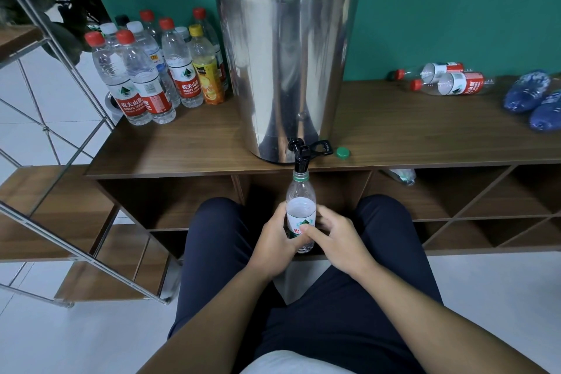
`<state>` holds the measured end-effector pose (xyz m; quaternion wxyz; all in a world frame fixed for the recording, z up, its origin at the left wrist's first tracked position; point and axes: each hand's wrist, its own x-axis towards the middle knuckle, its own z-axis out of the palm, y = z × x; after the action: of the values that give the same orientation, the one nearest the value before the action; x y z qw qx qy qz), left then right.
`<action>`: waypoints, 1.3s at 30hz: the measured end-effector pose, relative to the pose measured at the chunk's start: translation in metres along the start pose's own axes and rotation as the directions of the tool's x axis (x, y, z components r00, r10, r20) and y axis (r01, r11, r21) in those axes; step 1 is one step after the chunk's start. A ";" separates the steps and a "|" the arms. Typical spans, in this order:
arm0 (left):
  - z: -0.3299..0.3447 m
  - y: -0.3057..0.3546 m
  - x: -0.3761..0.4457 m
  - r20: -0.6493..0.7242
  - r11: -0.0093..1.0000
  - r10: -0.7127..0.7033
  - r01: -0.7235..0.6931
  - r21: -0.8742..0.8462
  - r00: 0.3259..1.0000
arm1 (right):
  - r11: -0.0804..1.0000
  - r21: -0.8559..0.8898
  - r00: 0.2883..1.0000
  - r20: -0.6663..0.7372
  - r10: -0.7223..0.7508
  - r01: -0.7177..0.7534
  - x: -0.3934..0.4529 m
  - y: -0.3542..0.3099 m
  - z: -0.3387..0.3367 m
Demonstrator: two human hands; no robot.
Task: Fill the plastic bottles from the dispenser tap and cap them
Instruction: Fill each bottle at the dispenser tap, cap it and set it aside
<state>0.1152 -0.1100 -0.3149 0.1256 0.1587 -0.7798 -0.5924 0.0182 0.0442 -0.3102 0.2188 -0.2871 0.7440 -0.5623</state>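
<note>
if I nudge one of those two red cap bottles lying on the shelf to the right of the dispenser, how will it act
The nearer lying bottle would probably roll, since it rests on its round side on the flat shelf top. It looks empty, so likely light and easily dented. Its cap looks on, so spilling seems unlikely.

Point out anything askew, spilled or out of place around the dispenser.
No spill shows. Two red-capped bottles lie on their sides on the shelf top, unlike the upright group at left. A loose green cap sits beside the tap; it plausibly belongs to the open bottle in both hands.
</note>
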 end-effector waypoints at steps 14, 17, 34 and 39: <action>0.001 -0.002 0.000 -0.002 1.000 -0.012 0.011 -0.015 1.000 | 1.000 -0.020 1.000 0.003 0.002 -0.002 0.000 -0.001 0.000; 0.001 -0.001 0.000 -0.004 1.000 -0.013 0.013 -0.025 1.000 | 1.000 -0.020 1.000 0.004 0.007 -0.007 -0.001 -0.003 -0.001; 0.000 0.000 0.000 -0.004 1.000 -0.013 0.013 -0.004 1.000 | 1.000 -0.024 1.000 0.014 0.019 -0.018 -0.002 -0.005 -0.001; 0.000 0.001 0.000 -0.008 1.000 -0.006 0.006 -0.010 1.000 | 1.000 -0.019 1.000 0.011 0.026 -0.025 -0.003 -0.006 -0.001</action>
<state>0.1154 -0.1100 -0.3142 0.1277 0.1629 -0.7757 -0.5962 0.0204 0.0457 -0.3045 0.2277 -0.2828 0.7515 -0.5509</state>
